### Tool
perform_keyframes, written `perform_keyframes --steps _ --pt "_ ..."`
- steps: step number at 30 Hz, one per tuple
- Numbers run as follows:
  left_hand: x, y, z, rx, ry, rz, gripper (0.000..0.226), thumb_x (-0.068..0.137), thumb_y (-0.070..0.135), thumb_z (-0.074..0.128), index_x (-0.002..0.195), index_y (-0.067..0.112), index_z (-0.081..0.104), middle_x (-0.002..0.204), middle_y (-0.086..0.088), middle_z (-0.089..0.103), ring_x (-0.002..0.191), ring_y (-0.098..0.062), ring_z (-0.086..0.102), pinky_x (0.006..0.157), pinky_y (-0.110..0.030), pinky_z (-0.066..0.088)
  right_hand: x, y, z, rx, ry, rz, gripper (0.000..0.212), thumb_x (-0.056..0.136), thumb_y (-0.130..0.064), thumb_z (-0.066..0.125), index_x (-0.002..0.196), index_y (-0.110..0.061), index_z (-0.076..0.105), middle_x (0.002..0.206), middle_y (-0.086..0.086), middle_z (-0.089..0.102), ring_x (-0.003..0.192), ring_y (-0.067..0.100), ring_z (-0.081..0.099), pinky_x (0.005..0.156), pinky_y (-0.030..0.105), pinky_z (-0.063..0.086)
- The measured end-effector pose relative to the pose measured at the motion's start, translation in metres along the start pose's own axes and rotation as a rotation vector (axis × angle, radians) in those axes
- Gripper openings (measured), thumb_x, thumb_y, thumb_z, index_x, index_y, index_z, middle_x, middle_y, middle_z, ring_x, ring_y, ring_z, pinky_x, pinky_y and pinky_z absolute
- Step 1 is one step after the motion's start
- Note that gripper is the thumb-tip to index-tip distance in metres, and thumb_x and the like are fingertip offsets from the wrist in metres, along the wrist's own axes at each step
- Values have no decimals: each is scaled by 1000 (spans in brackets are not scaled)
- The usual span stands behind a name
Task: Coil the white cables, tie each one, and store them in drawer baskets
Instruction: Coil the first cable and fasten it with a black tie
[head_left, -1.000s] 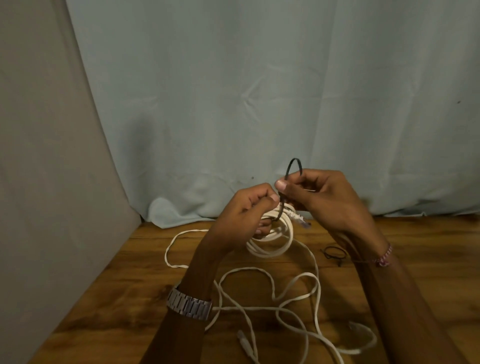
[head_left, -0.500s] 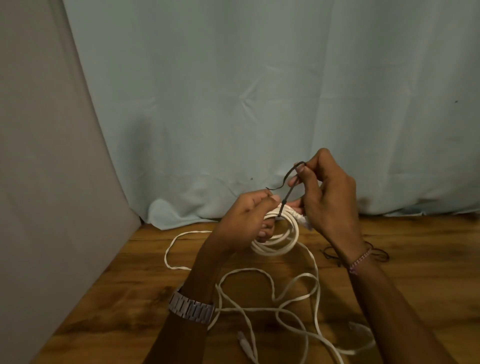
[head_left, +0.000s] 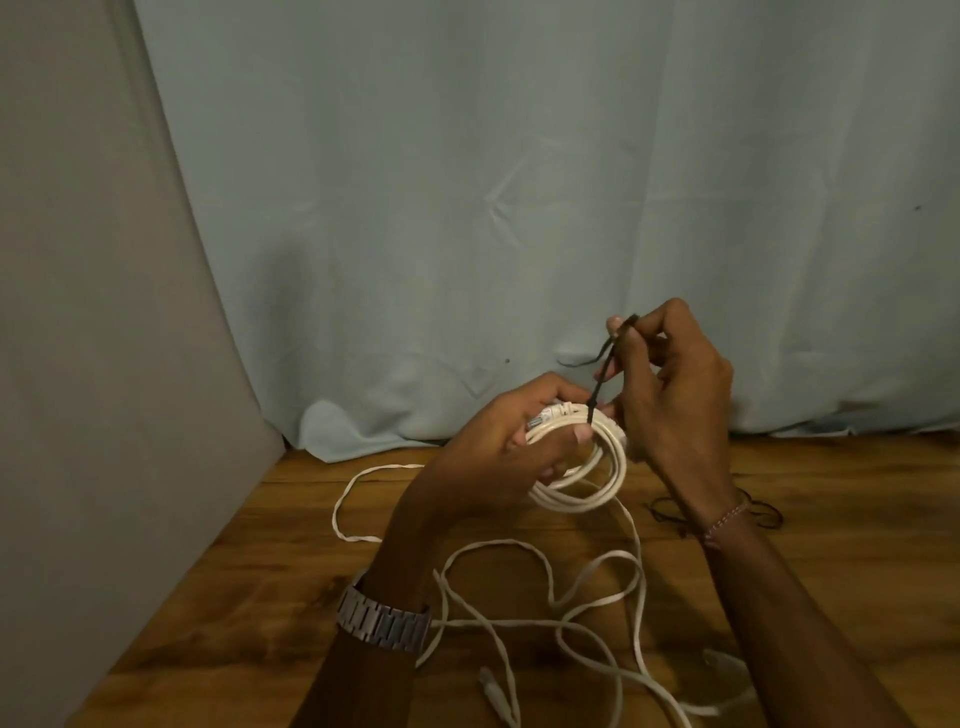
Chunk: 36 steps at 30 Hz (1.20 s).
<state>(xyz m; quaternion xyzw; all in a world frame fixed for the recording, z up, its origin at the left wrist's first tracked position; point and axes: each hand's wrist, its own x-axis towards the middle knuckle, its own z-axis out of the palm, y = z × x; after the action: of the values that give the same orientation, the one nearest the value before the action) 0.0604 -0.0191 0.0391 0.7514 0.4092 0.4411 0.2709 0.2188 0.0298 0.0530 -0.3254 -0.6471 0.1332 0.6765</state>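
Above wooden floor (head_left: 857, 519), left hand (head_left: 498, 447) grips coil (head_left: 587, 467), right hand (head_left: 670, 395) pinches tie (head_left: 602, 374).

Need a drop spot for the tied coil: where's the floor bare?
Bare wood floor lies left, between the grey wall and the loose white cable; another bare patch sits far right, beyond the black ties. Centre is crowded: loose cable loops run under both hands, left hand and right hand, which hold the coil.
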Motion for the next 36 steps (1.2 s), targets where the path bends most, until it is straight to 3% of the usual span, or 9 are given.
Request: perform_keyframes --steps 5,8,10,14,16,21,27,30,36 --pt "-1 -3 -1 -148 40 42 14 100 6 56 113 2 59 75 3 60 55 -4 50 56 -20 43 9 -7 -14 157 -342 289 20 92 -35 72 107 -22 66 84 -1 77 65 20 75 55 29 53" --pt "0 -5 0 -144 33 40 13 100 7 57 112 4 60 67 8 57 53 -7 47 55 -23 42 11 1 -16 156 -431 345 13 88 -32 76 90 -19 77 82 -1 78 73 18 75 68 36 55" --pt "2 -6 0 -116 67 39 15 101 8 57 114 4 63 63 6 57 53 -9 49 56 -27 42 12 4 -16 126 -403 308 18 89 -32 75 83 -15 77 78 -2 77 73 18 74 69 39 58" --pt "5 -10 -1 -68 191 53 20 99 9 61 117 10 71 68 -24 63 56 -18 57 58 -34 48 3 0 -5 -17 -276 76 23 94 -33 69 82 -13 71 75 -10 73 72 4 70 64 24 54" --pt "5 -12 -2 -43 244 63 21 99 9 60 116 13 73 66 -17 65 56 -19 59 60 -36 50 -3 -2 3 -89 -200 -69 23 98 -29 66 84 -10 66 75 -12 70 72 5 68 61 20 53" --pt "7 -14 -5 66 267 57 18 101 13 57 110 14 72 69 -7 67 55 -17 62 58 -34 52 -12 3 14 -185 -118 -362 15 99 -10 64 85 -7 62 80 2 65 71 16 61 60 40 52" --pt "7 -18 -10 210 249 47 16 101 11 55 99 13 70 60 9 61 54 -10 61 60 -36 53 -18 4 15 -295 -110 -580 10 90 3 63 81 -1 61 78 10 58 74 25 52 61 38 43" --pt "7 -20 -9 222 244 37 17 100 10 55 98 14 71 65 4 63 55 -11 62 62 -43 57 -18 7 16 -261 -143 -599 11 88 6 63 78 1 60 74 10 57 71 26 51 61 39 42" --pt "9 -16 -4 237 229 28 15 100 11 56 105 17 68 65 8 61 52 -8 58 56 -26 46 -12 6 13 -36 -90 -330 17 94 0 68 78 1 63 75 -7 68 70 8 67 57 27 52"
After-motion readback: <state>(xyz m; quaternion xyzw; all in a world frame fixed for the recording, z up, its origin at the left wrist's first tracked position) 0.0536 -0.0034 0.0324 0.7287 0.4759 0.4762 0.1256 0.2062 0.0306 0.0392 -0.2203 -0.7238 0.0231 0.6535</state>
